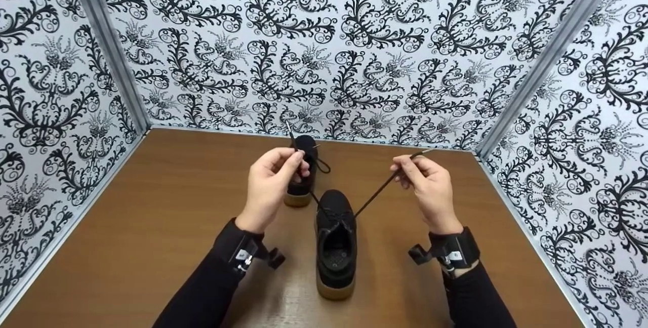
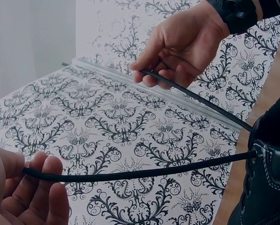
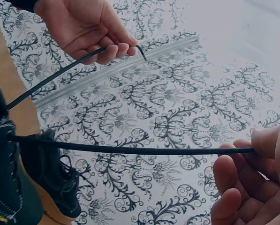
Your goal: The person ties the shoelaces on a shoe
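A black shoe (image 1: 336, 267) with a tan sole stands on the table, its toe pointing away from me. To its upper left, my left hand (image 1: 271, 183) pinches one end of the black shoelace (image 2: 130, 175) between thumb and fingers, the tip sticking up past them. On the other side my right hand (image 1: 430, 189) pinches the other lace end (image 1: 377, 195), and its tip pokes out beyond the fingers. Both lace ends run from the top eyelets up to the hands in a V. The left one sags slightly in the left wrist view.
Behind the left hand stands a second black shoe (image 1: 298, 197), partly hidden, with a lace loop (image 1: 323, 167) at its right side. The brown table (image 1: 152, 237) is bounded by patterned walls (image 1: 364, 65) at the back and both sides.
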Available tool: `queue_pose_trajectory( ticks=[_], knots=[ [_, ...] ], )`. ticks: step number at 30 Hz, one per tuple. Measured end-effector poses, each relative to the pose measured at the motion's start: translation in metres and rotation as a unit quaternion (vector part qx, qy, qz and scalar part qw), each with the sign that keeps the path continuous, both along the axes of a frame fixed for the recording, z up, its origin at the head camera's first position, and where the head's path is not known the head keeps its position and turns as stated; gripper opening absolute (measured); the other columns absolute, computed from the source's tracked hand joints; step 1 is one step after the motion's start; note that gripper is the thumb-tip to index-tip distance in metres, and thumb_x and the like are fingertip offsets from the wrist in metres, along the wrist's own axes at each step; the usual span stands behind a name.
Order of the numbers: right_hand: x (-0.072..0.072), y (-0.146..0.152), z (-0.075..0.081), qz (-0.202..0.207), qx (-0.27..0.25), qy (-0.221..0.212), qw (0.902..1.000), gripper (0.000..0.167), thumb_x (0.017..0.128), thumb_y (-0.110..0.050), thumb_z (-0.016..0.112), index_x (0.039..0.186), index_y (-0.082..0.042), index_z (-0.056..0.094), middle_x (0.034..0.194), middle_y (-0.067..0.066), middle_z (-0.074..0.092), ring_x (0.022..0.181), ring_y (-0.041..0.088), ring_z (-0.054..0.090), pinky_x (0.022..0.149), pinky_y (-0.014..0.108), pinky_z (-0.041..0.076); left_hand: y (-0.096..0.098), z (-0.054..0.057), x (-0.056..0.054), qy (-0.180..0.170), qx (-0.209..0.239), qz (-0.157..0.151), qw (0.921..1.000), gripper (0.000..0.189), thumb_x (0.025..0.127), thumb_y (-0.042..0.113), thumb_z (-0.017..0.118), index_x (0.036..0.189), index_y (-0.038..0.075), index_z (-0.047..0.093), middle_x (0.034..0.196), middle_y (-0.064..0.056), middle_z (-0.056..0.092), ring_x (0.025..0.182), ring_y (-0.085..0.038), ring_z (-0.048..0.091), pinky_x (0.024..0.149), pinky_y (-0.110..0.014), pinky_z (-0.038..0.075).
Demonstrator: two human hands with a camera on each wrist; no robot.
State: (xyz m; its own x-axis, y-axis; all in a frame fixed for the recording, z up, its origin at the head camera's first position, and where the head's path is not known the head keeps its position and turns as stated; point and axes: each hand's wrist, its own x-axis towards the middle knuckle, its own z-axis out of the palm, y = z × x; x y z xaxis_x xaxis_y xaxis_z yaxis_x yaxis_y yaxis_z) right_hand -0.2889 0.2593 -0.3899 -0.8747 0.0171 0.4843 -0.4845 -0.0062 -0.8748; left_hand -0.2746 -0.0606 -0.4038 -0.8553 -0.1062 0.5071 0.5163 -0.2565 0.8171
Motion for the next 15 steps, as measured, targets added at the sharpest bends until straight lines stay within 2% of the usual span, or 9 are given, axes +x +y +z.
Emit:
queue_pose_trajectory(
  ticks=[4, 7, 12, 15],
  knots=[
    [-0.002, -0.007, 0.004, 0.012, 0.007, 0.014, 0.9998, 0.025, 0.111, -0.008, 0.070, 0.111, 0.016, 0.076, 0.093, 0.014, 0.079, 0.074, 0.019, 0.067, 0.064, 0.024, 0.054, 0.005, 0.002, -0.001, 0.004, -0.004, 0.005, 1.0000, 0.010, 0.107, 0.005, 0.075, 0.104, -0.005, 0.075, 0.089, -0.017, 0.076, 0.076, -0.023, 0.074, 0.069, -0.029, 0.060],
    [-0.004, -0.011, 0.006, 0.018, 0.009, 0.025, 0.9995, 0.026, 0.110, -0.008, 0.070, 0.111, 0.017, 0.075, 0.092, 0.018, 0.078, 0.072, 0.018, 0.065, 0.064, 0.025, 0.054, 0.010, 0.003, -0.002, 0.008, -0.012, 0.009, 0.9999, 0.014, 0.106, 0.005, 0.075, 0.105, -0.009, 0.074, 0.089, -0.016, 0.076, 0.075, -0.021, 0.073, 0.070, -0.029, 0.060],
    [-0.007, -0.016, 0.007, 0.025, 0.006, 0.036, 0.9990, 0.025, 0.110, -0.008, 0.070, 0.109, 0.016, 0.076, 0.094, 0.029, 0.076, 0.071, 0.017, 0.063, 0.064, 0.025, 0.053, 0.017, 0.004, -0.005, 0.023, -0.047, 0.027, 0.9983, 0.012, 0.108, 0.008, 0.074, 0.104, -0.004, 0.077, 0.087, -0.016, 0.075, 0.073, -0.019, 0.070, 0.069, -0.028, 0.060],
    [-0.007, -0.017, 0.005, 0.026, 0.005, 0.032, 0.9991, 0.028, 0.111, -0.008, 0.070, 0.111, 0.019, 0.074, 0.093, 0.026, 0.076, 0.073, 0.018, 0.064, 0.065, 0.025, 0.053, 0.022, 0.003, -0.007, 0.039, -0.083, 0.039, 0.9950, 0.013, 0.108, 0.011, 0.074, 0.104, 0.001, 0.080, 0.084, -0.013, 0.074, 0.067, -0.020, 0.067, 0.062, -0.026, 0.056]
  ],
)
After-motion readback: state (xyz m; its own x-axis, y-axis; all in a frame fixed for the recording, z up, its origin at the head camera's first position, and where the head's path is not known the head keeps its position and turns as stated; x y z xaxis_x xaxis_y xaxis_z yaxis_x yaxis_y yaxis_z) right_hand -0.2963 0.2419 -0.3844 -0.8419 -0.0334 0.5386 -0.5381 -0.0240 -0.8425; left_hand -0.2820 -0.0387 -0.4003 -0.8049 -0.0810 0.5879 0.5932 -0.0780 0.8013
